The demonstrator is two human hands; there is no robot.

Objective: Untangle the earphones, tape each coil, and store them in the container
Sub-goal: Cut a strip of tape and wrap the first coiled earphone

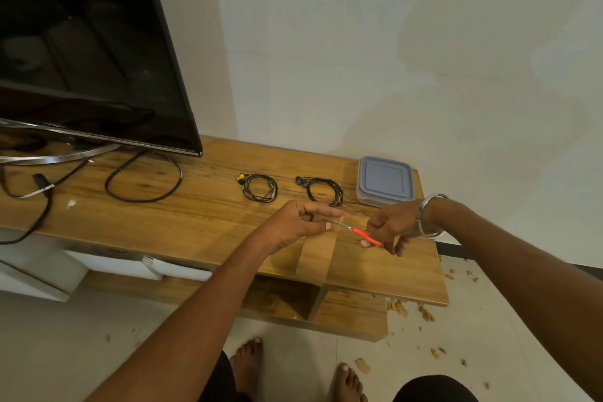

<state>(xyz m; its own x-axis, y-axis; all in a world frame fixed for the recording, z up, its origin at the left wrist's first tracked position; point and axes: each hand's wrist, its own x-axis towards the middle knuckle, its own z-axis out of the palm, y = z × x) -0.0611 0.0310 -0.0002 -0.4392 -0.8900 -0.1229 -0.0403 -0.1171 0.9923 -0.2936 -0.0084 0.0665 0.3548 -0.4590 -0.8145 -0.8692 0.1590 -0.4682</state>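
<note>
No readable text, label, brand, number or sign anywhere: none on the television [91, 42], none on the container lid [385, 180], none on the tabletop [202, 215].

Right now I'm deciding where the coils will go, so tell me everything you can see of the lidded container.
The container is a shallow, square box with rounded corners, clear-looking plastic under a grey-blue lid with a raised rim. The lid is on. It sits flat at the far right corner of the wooden table, just right of the black earphone coil, not touching it. Neither hand touches it.
</note>
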